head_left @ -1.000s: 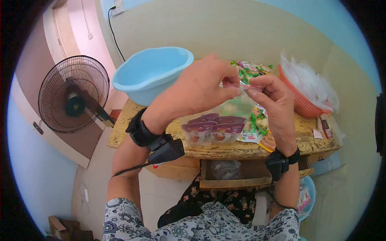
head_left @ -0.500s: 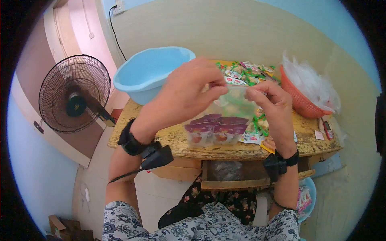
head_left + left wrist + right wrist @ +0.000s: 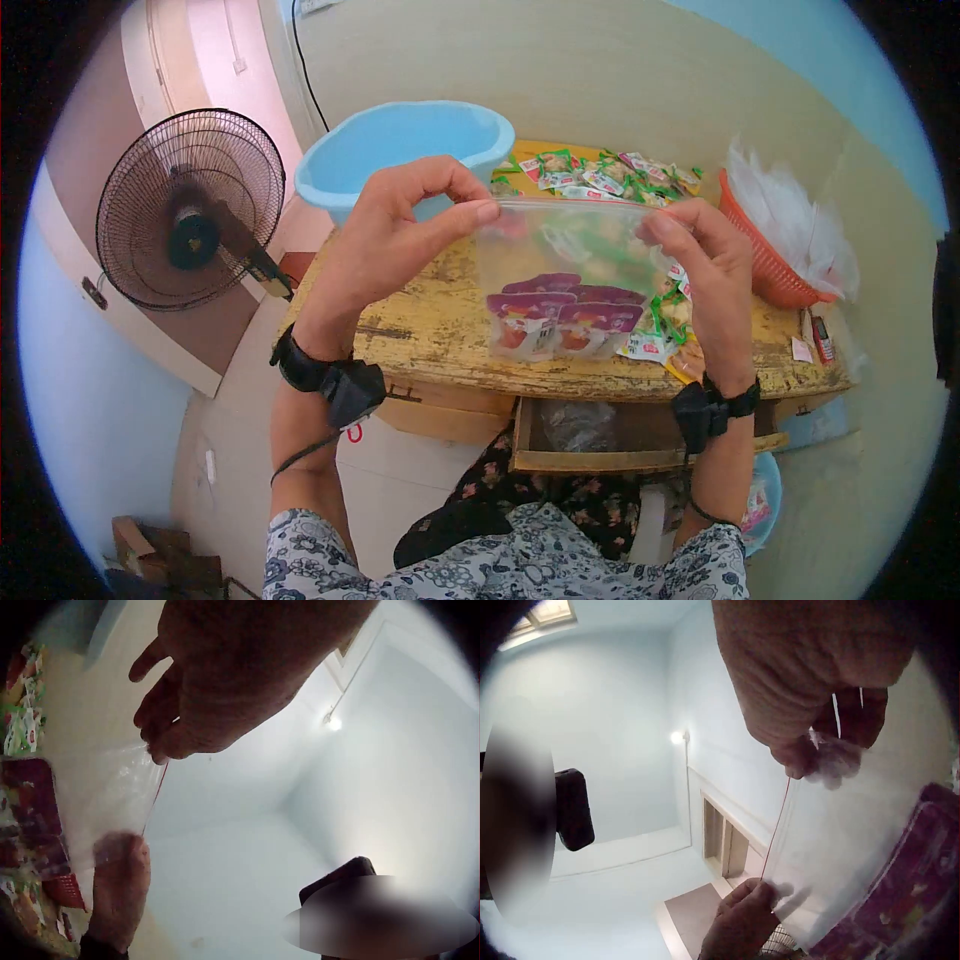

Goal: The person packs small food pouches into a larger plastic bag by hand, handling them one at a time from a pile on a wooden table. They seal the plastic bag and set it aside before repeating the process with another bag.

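Observation:
A clear zip bag (image 3: 580, 235) with a red line along its top edge hangs upright over the table front. Inside its lower part stand several small purple-topped packets (image 3: 600, 318). At the bag's upper left corner, my left hand (image 3: 385, 235) pinches the edge between thumb and fingers. The opposite corner is pinched by my right hand (image 3: 715, 265), its other fingers curled. Between the hands the top edge (image 3: 778, 825) runs straight and taut in the right wrist view. In the left wrist view the clear film (image 3: 97, 787) stretches from hand to hand.
Behind lie several green-and-white snack packets (image 3: 610, 175) on the worn yellow table (image 3: 420, 335). A blue basin (image 3: 400, 140) stands back left, a red basket (image 3: 765, 250) with plastic bags at right. Below is an open drawer (image 3: 600, 460); a fan (image 3: 190, 210) stands left.
My left hand has slid left along the bag's top edge, from close beside the right hand to the far left corner. The right hand keeps its pinch. The head view has shifted slightly.

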